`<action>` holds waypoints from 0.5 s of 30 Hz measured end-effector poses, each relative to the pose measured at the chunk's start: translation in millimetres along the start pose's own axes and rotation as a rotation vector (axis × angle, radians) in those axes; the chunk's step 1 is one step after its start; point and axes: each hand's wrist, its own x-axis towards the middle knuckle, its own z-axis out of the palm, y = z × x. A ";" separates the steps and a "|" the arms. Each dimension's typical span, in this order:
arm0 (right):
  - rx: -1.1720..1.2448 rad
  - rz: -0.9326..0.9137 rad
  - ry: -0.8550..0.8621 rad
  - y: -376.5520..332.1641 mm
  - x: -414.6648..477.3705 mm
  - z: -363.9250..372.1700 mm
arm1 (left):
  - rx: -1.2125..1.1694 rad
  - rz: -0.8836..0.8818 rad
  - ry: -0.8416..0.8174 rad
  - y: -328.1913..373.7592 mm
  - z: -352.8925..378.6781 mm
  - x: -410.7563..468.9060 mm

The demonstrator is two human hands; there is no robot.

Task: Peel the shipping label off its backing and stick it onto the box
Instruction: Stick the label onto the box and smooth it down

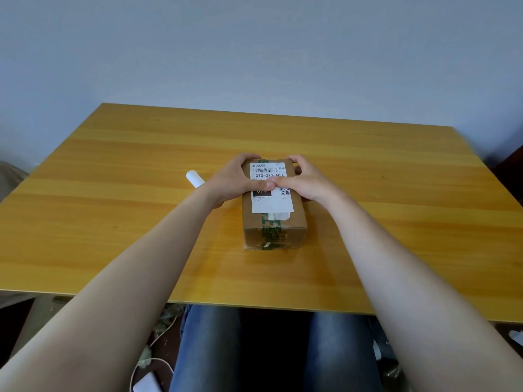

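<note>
Head view: both hands [271, 182] grip the box [274, 222]; thumbs hide the label [270, 190] middle.

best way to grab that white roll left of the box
Take the white roll by its free far end, coming from the left. It lies flat on the table, and its near end is hidden behind the left hand, which rests on the box.

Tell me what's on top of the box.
A white shipping label lies on the box. Both thumbs, left hand and right hand, press its middle, hiding some print. Green tape runs underneath.
</note>
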 end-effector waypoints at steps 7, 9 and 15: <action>-0.045 -0.004 0.082 -1.5 3.2 4.0 | -0.016 0.009 0.094 3.5 3.3 2.8; -0.044 0.003 0.120 -2.0 5.5 6.3 | -0.025 0.000 0.134 5.3 5.4 4.3; -0.037 -0.012 0.226 -1.5 12.3 12.9 | -0.075 -0.022 0.262 4.4 12.3 12.6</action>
